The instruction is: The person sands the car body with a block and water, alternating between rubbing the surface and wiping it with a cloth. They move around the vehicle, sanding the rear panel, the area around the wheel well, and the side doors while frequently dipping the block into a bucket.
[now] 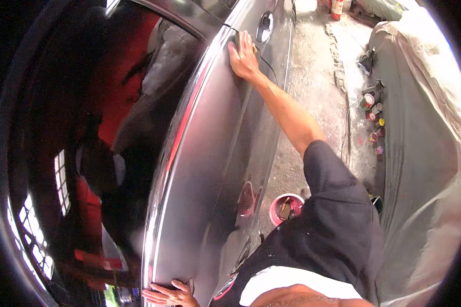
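My right hand reaches far forward and presses against the dark grey car door panel, just below the window line and near the door handle. Its thumb is apart from the fingers. A small yellowish-dark edge shows beside the fingers, mostly hidden under them; I cannot make out what it is. Nearer to me, my left hand rests on the panel's upper edge with its fingers spread, and nothing shows in it. The glossy dark window fills the left side and carries red and white reflections.
On the floor beside the car stands a pink bucket with brownish items in it. Several small cans line the foot of a grey sheet-covered object on the right. A red bottle is at the top.
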A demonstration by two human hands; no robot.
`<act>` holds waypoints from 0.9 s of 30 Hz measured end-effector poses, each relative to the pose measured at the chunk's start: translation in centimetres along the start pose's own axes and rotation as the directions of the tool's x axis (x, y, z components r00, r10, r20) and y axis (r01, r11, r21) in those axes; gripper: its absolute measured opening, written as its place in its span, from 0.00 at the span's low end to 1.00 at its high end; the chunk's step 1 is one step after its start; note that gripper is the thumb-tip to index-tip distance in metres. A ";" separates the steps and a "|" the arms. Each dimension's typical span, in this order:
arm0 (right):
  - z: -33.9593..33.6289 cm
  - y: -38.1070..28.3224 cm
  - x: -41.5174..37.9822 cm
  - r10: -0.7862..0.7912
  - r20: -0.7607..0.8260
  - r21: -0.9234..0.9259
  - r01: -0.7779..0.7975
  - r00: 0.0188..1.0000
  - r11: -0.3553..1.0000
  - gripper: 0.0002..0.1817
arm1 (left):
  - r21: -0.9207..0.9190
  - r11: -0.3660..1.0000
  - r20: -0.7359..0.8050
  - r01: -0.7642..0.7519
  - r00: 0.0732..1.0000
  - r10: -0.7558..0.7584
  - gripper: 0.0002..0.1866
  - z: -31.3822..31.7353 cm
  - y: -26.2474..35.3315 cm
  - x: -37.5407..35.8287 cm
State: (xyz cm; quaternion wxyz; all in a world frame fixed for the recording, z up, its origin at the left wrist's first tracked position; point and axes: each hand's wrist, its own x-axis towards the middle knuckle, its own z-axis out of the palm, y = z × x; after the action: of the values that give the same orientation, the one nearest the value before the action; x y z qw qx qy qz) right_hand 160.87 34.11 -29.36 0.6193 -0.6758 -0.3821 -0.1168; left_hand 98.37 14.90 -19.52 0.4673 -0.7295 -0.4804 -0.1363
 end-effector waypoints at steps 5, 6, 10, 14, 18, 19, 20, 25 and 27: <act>-1.6 -9.3 -9.7 -0.257 0.218 -0.118 0.287 0.942 0.951 0.40 | 0.030 1.000 0.005 0.007 1.000 -0.007 0.36 0.4 0.1 -0.1; -2.3 -10.0 -11.5 -0.337 0.275 -0.012 0.353 0.901 0.935 0.41 | 0.012 1.000 0.010 -0.001 1.000 0.001 0.36 0.3 -0.1 -0.2; -0.3 -1.2 2.6 -0.072 0.038 -0.032 0.073 0.997 0.997 0.34 | -0.011 1.000 0.002 0.012 1.000 -0.012 0.36 -0.2 0.2 0.2; -1.0 -7.9 -5.0 -0.141 0.135 -0.074 0.152 0.981 0.986 0.36 | -0.015 1.000 -0.022 0.005 1.000 -0.005 0.36 -0.1 0.3 0.2; -2.0 -7.7 -8.2 -0.271 0.335 -0.097 0.320 0.902 0.943 0.38 | -0.005 1.000 -0.072 -0.012 0.997 0.012 0.36 -0.2 0.1 0.5; -0.8 -3.4 -2.4 -0.180 0.179 -0.152 0.208 0.967 0.966 0.39 | -0.022 1.000 -0.093 -0.018 0.996 0.016 0.36 0.1 0.3 0.6; -0.7 -1.2 3.1 -0.031 0.068 -0.036 0.034 0.997 0.999 0.38 | -0.045 0.999 -0.068 0.000 0.998 -0.003 0.36 -0.1 0.3 0.6; 0.1 -7.7 -8.1 -0.224 0.079 -0.070 0.229 0.971 0.971 0.39 | -0.040 0.999 -0.076 0.027 0.997 -0.030 0.36 0.2 -0.1 0.2; -2.6 -13.7 -13.9 -0.105 0.410 -0.199 0.201 0.906 0.959 0.44 | -0.020 0.999 -0.055 0.029 0.998 -0.030 0.36 -0.1 0.1 0.3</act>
State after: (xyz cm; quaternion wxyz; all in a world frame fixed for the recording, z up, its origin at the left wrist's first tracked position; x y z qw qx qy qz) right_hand 143.14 25.74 -27.36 0.4333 -0.7221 -0.5345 -0.0713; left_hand 98.63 14.98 -19.28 0.4714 -0.7227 -0.4767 -0.1681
